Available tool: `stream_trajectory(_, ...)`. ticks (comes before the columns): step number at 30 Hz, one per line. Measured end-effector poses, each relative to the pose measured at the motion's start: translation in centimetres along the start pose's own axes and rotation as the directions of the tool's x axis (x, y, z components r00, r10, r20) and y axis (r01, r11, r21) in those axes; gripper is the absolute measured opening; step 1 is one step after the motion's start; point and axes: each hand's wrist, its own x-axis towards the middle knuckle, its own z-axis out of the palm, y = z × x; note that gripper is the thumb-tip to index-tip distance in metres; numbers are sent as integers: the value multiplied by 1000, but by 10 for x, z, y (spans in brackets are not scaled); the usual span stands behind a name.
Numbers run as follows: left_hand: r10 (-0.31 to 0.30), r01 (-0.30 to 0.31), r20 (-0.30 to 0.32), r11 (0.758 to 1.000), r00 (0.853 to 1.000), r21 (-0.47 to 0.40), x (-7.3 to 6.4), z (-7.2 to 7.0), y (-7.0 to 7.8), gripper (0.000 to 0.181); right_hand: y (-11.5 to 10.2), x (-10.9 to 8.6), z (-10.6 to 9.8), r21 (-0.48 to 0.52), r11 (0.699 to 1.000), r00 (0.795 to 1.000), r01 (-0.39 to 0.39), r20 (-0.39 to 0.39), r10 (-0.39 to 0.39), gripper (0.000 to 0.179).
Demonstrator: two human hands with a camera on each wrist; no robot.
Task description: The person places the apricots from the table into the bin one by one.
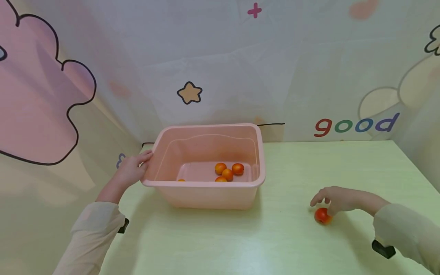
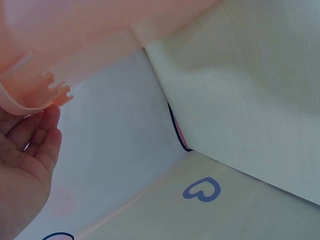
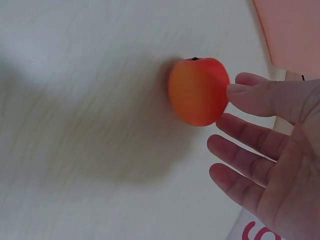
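A deep pink plastic basin point(image 1: 206, 196) stands on the table near the back wall. At its left end my left hand point(image 1: 130, 171) grips the rim, and the left wrist view shows the fingers tucked at the rim's underside point(image 2: 22, 107). Several small red-orange fruits point(image 1: 238, 169) lie on the basin floor, some partly hidden by the front wall. To the right, a small red-orange apple point(image 1: 322, 216) rests on the table. Above it my right hand point(image 1: 343, 199) reaches with spread fingers; in the right wrist view the thumb point(image 3: 250, 100) is right at the apple's side.
The light wooden table point(image 1: 220, 244) ends at a printed cloth wall point(image 1: 233, 68) behind the basin. Side cloths close off the left and right. Coloured letters reading "good" point(image 1: 357, 125) are printed on the back cloth. A dark wrist device point(image 1: 383, 249) sits on the right sleeve.
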Motion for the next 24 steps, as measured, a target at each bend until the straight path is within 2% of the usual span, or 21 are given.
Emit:
stream_trajectory(14, 7, -7, -4, 1000, 1000, 15, 2, 1, -2, 42, 10, 6, 12, -78, 995, 998, 61, -24, -63, 38)
stream_trajectory(20, 13, -12, -8, 999, 1000, 34, 1, 1, -2, 41, 9, 9, 13, -75, 995, 998, 64, -15, -66, 30)
stream_trajectory(24, 4, -4, 0, 1000, 1000, 18, 2, 0, -3, 42, 8, 9, 14, -68, 996, 998, 53, -14, -55, 31)
